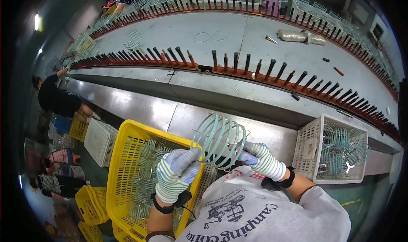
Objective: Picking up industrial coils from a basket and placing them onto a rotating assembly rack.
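Between my two hands is a pale blue-green wire piece, made of several rings joined in a row like a coil. My left hand, in a striped knit glove, is closed on its lower left side. My right hand, gloved the same way, grips the right end, with some fingertips hidden behind the wire. The piece is held tilted in front of my body, above a metal ledge. Just left of my left forearm, a yellow crate holds many similar wire pieces.
On the right, a white crate contains more wire pieces. Ahead stands a grey bench edged with rows of dark-tipped pegs. Two loose rings and a plastic-wrapped roll lie on it. A co-worker in black is at far left.
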`<act>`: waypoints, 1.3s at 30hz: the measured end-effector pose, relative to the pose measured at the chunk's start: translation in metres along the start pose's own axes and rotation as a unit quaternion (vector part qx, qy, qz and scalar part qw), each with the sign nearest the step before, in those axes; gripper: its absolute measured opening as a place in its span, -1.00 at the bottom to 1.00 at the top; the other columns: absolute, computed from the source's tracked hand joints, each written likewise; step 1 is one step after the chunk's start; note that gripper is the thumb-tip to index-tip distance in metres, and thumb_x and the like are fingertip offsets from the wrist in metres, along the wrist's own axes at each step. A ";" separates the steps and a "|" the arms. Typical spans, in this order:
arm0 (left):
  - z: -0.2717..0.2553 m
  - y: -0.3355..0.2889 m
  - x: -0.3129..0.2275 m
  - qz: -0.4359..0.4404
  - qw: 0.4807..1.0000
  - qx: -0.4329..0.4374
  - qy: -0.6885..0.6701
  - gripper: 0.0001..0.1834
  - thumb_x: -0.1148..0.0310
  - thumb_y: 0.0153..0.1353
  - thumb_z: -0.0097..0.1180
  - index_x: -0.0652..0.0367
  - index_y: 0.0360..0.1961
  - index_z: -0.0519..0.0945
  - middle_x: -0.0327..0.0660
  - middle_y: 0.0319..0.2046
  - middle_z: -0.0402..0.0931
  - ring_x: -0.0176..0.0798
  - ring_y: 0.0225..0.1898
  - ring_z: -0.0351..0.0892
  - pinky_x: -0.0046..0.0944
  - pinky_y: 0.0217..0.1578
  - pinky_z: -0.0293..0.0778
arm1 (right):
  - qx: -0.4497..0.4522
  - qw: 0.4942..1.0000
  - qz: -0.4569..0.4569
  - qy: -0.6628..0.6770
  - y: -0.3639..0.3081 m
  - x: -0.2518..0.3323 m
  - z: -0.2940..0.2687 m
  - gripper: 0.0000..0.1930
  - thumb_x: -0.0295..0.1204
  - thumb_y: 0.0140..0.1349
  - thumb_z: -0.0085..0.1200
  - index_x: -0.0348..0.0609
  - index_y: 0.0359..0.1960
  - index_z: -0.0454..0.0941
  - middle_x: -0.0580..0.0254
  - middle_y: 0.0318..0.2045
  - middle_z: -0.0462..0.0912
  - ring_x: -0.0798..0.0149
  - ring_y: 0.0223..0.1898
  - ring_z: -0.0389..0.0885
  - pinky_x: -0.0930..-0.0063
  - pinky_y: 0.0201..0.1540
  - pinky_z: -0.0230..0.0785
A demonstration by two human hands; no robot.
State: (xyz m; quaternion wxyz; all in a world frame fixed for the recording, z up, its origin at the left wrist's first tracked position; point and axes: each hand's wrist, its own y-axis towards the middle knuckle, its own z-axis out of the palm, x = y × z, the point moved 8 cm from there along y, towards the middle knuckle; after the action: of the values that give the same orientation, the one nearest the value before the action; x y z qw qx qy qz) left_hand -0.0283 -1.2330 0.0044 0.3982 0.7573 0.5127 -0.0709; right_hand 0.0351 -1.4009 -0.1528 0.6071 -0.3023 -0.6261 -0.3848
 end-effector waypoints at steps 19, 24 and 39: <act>0.067 -0.164 -0.004 -0.356 0.901 -0.246 -0.038 -0.54 0.58 0.11 -0.08 0.24 0.10 0.33 -0.15 -0.06 0.40 -0.36 -0.19 0.40 -0.42 -0.24 0.38 | -0.262 0.921 -0.217 -0.187 0.212 -0.035 -0.264 -0.62 -0.25 0.15 -0.04 -0.11 -0.01 0.44 -0.01 -0.06 0.50 -0.01 0.00 0.40 0.26 0.11 0.17; 0.036 -0.258 -0.058 -0.407 0.830 -0.379 0.043 -0.55 0.44 0.20 -0.11 0.31 0.14 0.26 -0.08 -0.05 0.38 -0.28 -0.06 0.39 -0.34 -0.18 0.44 | -0.199 0.948 -0.138 -0.207 0.230 -0.040 -0.252 -0.57 -0.44 0.15 -0.14 -0.13 0.11 0.32 0.07 -0.12 0.50 0.16 -0.16 0.48 0.37 -0.05 0.31; 0.093 -0.426 -0.053 -0.541 0.616 -0.488 -0.300 -0.62 0.30 0.22 -0.01 0.30 0.01 0.36 -0.16 -0.30 0.49 -0.37 -0.41 0.46 -0.34 -0.40 0.50 | -0.367 0.881 -0.149 -0.261 0.255 0.030 -0.242 -0.63 -0.22 0.23 -0.08 -0.01 0.06 0.37 0.05 -0.23 0.60 0.11 -0.32 0.55 0.28 -0.26 0.34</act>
State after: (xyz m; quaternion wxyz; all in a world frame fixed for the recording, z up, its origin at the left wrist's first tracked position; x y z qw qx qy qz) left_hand -0.3794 -1.2673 -0.2569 0.7300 -0.0260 0.6409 -0.2361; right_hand 0.3763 -1.4765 -0.1019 0.2034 -0.4956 -0.6135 -0.5801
